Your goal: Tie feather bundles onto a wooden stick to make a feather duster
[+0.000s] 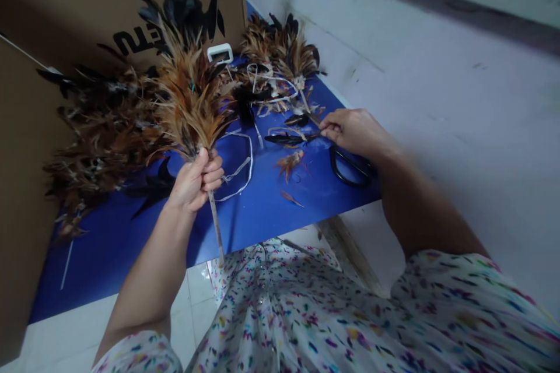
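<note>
My left hand (199, 180) is wrapped round the stick of a feather duster (188, 93), just below its brown and black feathers. The duster stands upright, its bare stick pointing down to the table's front edge. A white string (251, 157) runs from near that hand in a loop over the table. On the right, my right hand (350, 130) pinches the end of a dark feather (312, 135), its fingertips low over the table. Black-handled scissors (350, 168) lie just below it, partly hidden by the wrist.
A blue table (271, 210) bears a big heap of brown feathers (109, 140) at left and another bunch (284, 46) at the back. A small white device (220, 53) stands near a cardboard box (87, 6). A pale wall (437, 99) bounds the right side.
</note>
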Available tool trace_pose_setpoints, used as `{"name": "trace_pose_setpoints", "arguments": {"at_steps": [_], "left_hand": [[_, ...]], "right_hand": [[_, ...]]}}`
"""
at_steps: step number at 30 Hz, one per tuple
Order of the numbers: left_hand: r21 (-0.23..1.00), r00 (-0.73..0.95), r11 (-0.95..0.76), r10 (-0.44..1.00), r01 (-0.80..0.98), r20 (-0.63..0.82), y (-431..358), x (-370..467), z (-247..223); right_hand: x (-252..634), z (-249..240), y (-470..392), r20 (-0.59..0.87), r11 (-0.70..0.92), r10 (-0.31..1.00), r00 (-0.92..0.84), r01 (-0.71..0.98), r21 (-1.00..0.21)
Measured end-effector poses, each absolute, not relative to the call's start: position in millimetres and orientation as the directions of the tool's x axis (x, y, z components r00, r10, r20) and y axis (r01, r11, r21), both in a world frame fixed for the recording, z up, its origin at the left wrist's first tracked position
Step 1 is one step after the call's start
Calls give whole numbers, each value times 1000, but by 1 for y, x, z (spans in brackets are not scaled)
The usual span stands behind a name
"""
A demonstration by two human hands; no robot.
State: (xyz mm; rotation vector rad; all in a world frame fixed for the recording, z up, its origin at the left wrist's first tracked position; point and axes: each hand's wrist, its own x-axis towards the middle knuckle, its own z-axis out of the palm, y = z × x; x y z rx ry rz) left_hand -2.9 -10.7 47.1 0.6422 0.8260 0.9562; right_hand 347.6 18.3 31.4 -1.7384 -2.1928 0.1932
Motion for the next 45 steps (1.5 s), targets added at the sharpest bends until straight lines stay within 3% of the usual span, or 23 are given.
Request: {"name": "trace_pose_setpoints", "arguments": {"at_steps": [9, 22, 25, 30, 33, 35, 38, 41, 45], "left_hand": [[763, 284, 442, 896, -472, -343, -5, -12, 48], [755, 282, 434, 900, -492, -333, 0, -21, 44], [750, 286, 442, 896, -493, -341, 0, -21, 44], [740, 274, 451, 892, -499, -359, 0, -22, 45], [732, 254, 454, 891, -508, -377, 1, -22, 45], [728, 234, 455, 890, -513, -391, 1, -23, 46], [727, 208, 452, 890, -517, -405, 1, -23, 48], [720, 181, 446, 890, -531, -418, 2, -25, 49], [720, 122, 429, 890, -545, -438, 4, -27, 52]], "right_hand": [[338, 33, 41, 101, 258, 966, -238, 902, -345], [293, 19, 87, -87, 348, 925, -371, 915, -203], [292, 25, 92, -91, 356, 912, -400, 881, -311], [293, 40, 98, -76, 162, 951, -298, 695, -700], [295, 44, 102, -83, 101, 961, -263, 618, -780], [297, 44, 105, -29, 128, 974, -223, 655, -745], [295, 44, 105, 120, 233, 972, -202, 772, -592], [287, 45, 101, 190, 378, 926, -327, 802, -462], [271, 42, 95, 132, 558, 815, -564, 702, -443]]}}
